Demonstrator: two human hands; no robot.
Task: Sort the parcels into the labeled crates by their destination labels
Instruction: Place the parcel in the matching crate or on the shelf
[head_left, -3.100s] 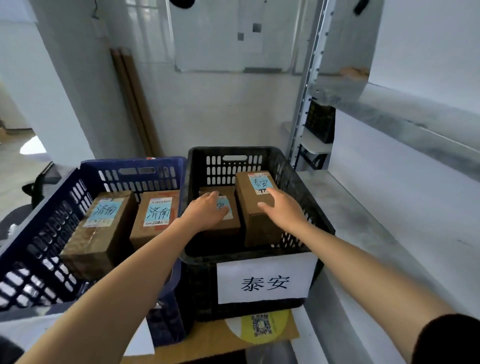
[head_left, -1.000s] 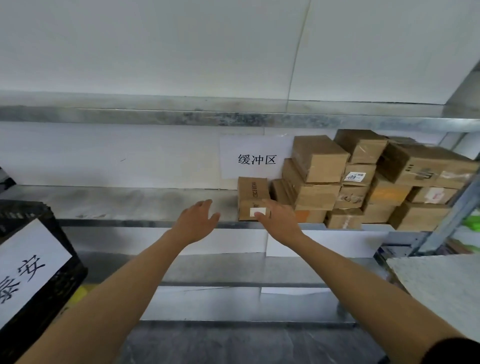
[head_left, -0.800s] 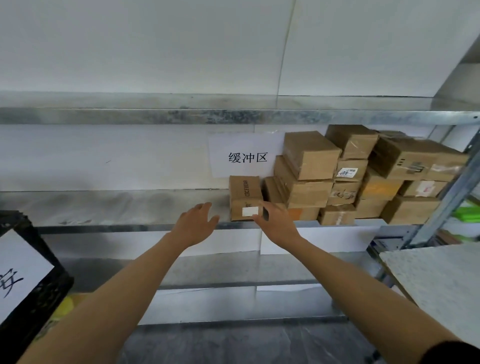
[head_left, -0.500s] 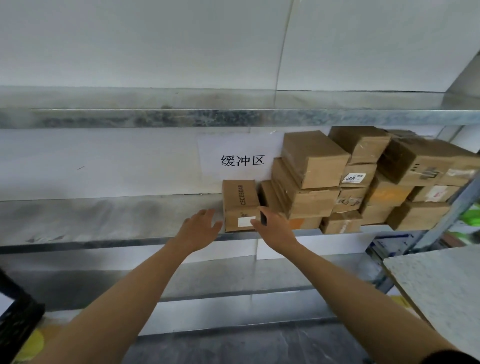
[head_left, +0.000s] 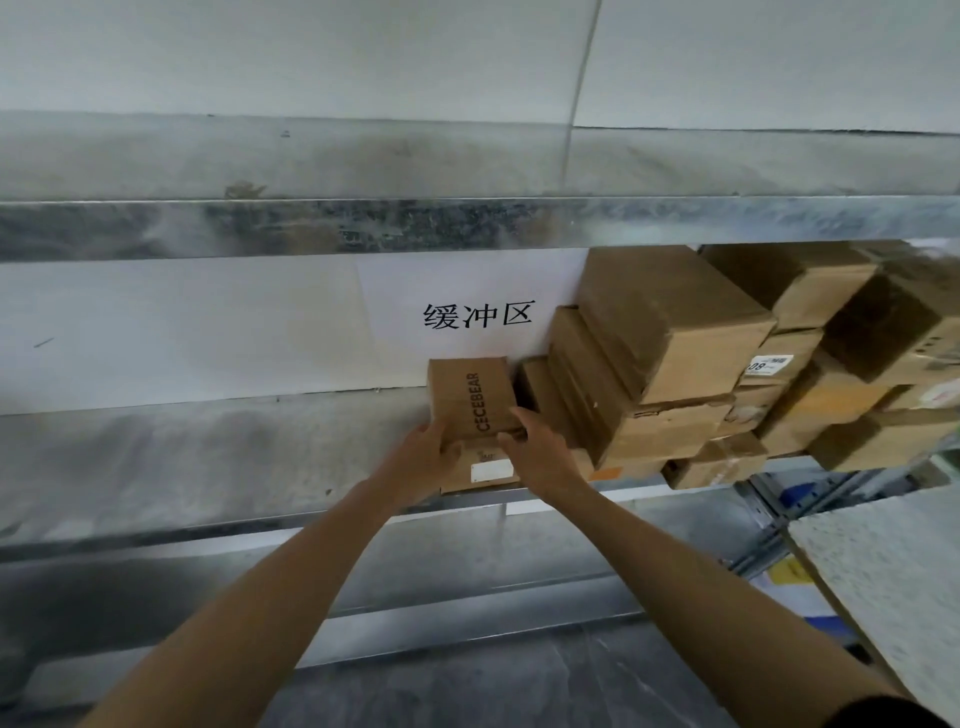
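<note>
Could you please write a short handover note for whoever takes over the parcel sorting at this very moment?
Left hand and right hand: both grip the CECEBEAR box, one on each side, at the shelf edge.
Parcels: the stack of boxes sits to its right, by the sign.
Done: this box grasped, resting on the shelf.
Left: read its label, crate it, then sort the stack; crates are out of view.

Matt cardboard parcel (head_left: 470, 397), dull galvanised metal shelf (head_left: 208, 447), paper sign (head_left: 467, 317)

2 hands (head_left: 423, 460), 1 sign (head_left: 475, 291), about 12 parcels (head_left: 675, 332).
</note>
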